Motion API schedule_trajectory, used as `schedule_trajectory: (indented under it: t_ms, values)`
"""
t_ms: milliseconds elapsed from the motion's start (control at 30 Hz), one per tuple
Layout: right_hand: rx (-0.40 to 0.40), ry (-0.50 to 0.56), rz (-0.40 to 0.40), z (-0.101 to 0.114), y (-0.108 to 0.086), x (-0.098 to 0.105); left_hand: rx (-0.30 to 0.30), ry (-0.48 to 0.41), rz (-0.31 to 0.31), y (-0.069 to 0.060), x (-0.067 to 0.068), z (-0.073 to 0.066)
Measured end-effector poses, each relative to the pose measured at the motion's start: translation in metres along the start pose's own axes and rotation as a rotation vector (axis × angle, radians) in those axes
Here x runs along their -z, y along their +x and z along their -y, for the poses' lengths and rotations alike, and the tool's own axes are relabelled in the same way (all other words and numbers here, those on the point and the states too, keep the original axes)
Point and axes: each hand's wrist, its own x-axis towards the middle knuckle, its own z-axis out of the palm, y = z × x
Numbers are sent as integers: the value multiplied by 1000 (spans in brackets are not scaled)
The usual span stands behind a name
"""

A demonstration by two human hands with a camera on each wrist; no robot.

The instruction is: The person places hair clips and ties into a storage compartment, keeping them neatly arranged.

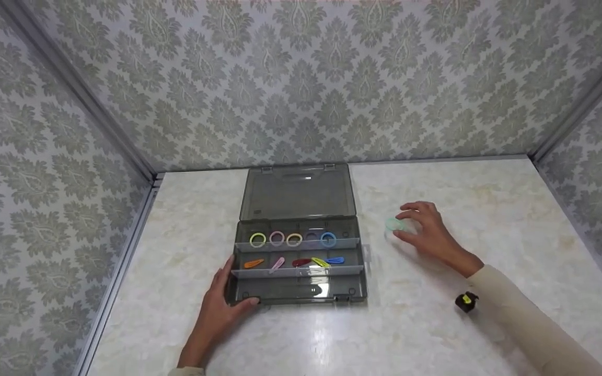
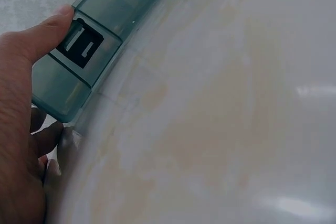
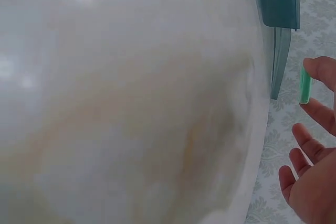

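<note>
A smoky grey plastic organizer box point(image 1: 280, 286) lies on the table with its lid point(image 1: 298, 194) folded back. My left hand point(image 1: 218, 309) holds its near left corner, thumb on the front wall and fingers along the left side. To the right of the box, my right hand point(image 1: 430, 235) pinches a mint green ring point(image 3: 305, 85) between thumb and index finger, the other fingers loosely bent. Inside the box, the back row holds several coloured rings, among them a blue ring point(image 1: 328, 239). Several snap hair clips lie in the middle row, including an orange hair clip point(image 1: 253, 264).
A small black object with a yellow part point(image 1: 466, 301) lies on the marbled table point(image 1: 411, 334) beside the right forearm. Patterned wall panels enclose the table at the back, left and right. Clear dividers point(image 1: 296, 271) separate the rows of the box.
</note>
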Motion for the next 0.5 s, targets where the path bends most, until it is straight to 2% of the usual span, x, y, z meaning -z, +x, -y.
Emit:
schedule_trajectory:
  t_ms: [233, 367, 500]
  values:
    - [20, 23, 37, 11, 22, -12, -6, -1, -5, 0, 0, 1]
    - [5, 45, 59, 21, 28, -18, -21, 4, -8, 0, 0, 1]
    - [3, 55, 86, 31, 32, -24, -5, 4, -2, 0, 0, 1]
